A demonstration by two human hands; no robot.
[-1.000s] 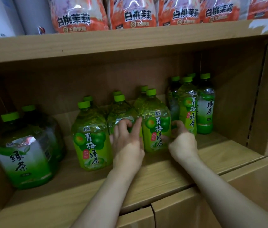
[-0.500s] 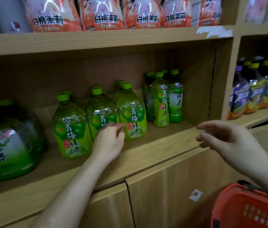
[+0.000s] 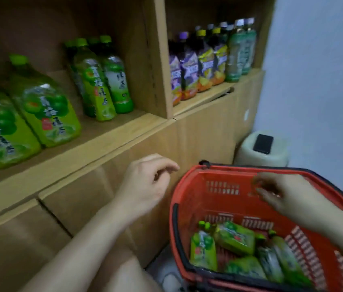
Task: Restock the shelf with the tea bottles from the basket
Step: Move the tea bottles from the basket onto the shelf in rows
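- Red plastic basket [image 3: 195, 207] sits under my right hand [image 3: 282, 194], which hangs above its far rim, palm down, fingers loosely bent and holding nothing; the fingertips are blurred.
- My left hand [image 3: 145, 182] floats in front of the wooden cabinet door [image 3: 71, 197], just left of the basket's rim. Its fingers are lightly curled toward the thumb, empty, touching nothing.
- Both forearms reach forward, the left one rising from the bottom edge, the right one coming in from the lower right corner across the basket.
- The tea bottles [image 3: 234, 239] lie on their sides in the bottom of the basket, well below my right fingers, green labels and green caps jumbled together.
- The shelf [image 3: 107, 133] runs above and left of my left fingers. On it stand the big green plum tea bottles [image 3: 46, 110], and further right the slim green tea bottles [image 3: 101, 81].
- In the next compartment, up beyond both hands, stand purple and yellow labelled bottles [image 3: 195, 66].
- A pale bin [image 3: 250, 157] with a black lid panel stands beyond the basket, by the wall.
- Half a second ago my left fingertips rested against a big bottle on the shelf; now that hand has dropped off the shelf to below its front edge.
- My right hand, then spread in the air before the cabinet, has moved over the basket.
- The view has swung right and down, so the whole basket shows instead of just its corner.
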